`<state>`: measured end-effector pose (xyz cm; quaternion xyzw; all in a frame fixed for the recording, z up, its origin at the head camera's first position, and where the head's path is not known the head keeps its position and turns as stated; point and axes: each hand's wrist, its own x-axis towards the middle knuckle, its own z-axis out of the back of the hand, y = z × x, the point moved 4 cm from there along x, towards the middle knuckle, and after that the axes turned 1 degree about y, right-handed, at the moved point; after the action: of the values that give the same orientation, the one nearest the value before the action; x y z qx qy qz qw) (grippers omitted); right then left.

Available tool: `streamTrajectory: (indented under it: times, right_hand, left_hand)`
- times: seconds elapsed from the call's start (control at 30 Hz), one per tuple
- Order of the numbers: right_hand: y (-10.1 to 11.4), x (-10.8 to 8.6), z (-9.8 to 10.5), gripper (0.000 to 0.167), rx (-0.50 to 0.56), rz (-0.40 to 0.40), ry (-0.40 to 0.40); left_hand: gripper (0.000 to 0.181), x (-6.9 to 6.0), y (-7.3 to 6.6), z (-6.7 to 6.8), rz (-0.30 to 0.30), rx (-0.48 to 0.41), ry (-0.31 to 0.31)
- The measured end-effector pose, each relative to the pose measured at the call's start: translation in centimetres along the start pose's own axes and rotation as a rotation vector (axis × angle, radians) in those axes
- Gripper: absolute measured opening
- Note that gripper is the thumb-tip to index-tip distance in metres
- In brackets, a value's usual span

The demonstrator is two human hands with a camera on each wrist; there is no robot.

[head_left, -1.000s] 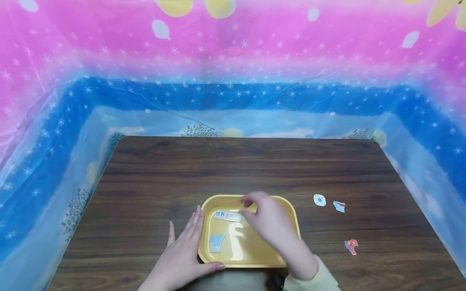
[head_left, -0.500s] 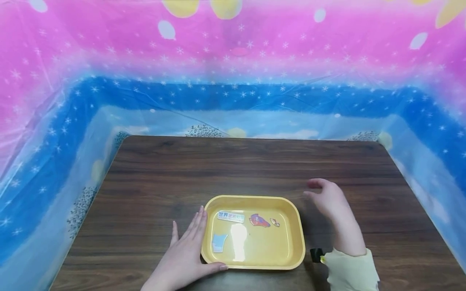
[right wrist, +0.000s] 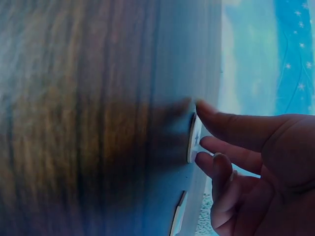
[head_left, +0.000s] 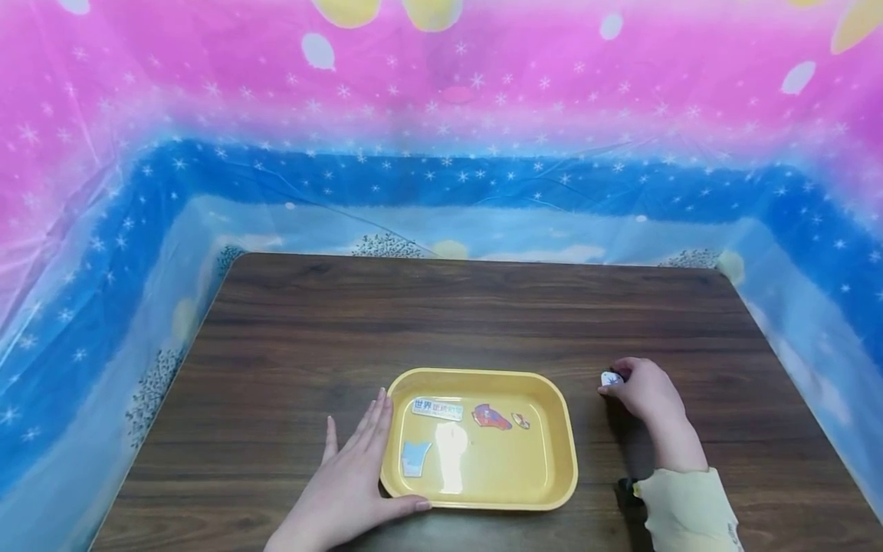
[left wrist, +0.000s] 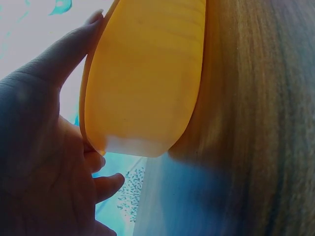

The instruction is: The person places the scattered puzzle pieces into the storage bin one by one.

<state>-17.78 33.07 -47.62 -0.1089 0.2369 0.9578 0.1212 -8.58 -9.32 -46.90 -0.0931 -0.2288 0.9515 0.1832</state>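
Observation:
My left hand (head_left: 345,479) rests with straight fingers along the left side of a yellow tray (head_left: 510,475), its thumb at the near rim. In the left wrist view the tray wall (left wrist: 142,73) stands beside that hand. Right of the tray, my right hand (head_left: 651,395) pinches a small white cut-out piece with a blue compass star (head_left: 610,379) between thumb and fingers, at the tabletop. The right wrist view shows thumb and fingertips at opposite ends of this piece (right wrist: 194,140).
Inside the tray lie a lettered strip (head_left: 438,410), a light blue piece (head_left: 415,458), a red-purple piece (head_left: 491,417) and a tiny piece (head_left: 520,421). Another flat piece (right wrist: 178,216) lies on the wooden table (head_left: 310,322). A patterned cloth (head_left: 441,176) surrounds the table.
My right hand has left the tray, moved right and come down onto the star piece. The red-purple and tiny pieces it covered now show. My left hand stays on the tray.

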Motion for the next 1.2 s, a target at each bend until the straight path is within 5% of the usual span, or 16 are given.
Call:
streamTrajectory:
  times: [0.47, 0.7, 0.83, 1.0, 1.2]
  right_hand:
    - [0.0, 0.4, -0.1, 0.033, -0.027, -0.058, 0.038]
    - [-0.4, -0.3, -0.7, 0.041, -0.018, -0.094, 0.027]
    - [0.0, -0.7, -0.9, 0.041, -0.017, -0.052, -0.016]
    - [2.3, -1.9, -0.2, 0.033, 0.080, 0.031, -0.085]
    - [7.4, -4.3, 2.1, 0.029, 0.190, 0.115, -0.169]
  left_hand:
    - [0.134, 0.2, 0.1, -0.1, 0.030, -0.021, 0.033]
    - [0.134, 0.1, 0.1, -0.1, 0.019, -0.013, 0.022]
    - [0.134, 0.0, 0.2, -0.1, 0.020, -0.011, 0.020]
    - [0.134, -0.1, 0.3, -0.2, 0.024, -0.021, 0.026]
    - [0.133, 0.0, 0.2, -0.2, 0.022, -0.019, 0.027]
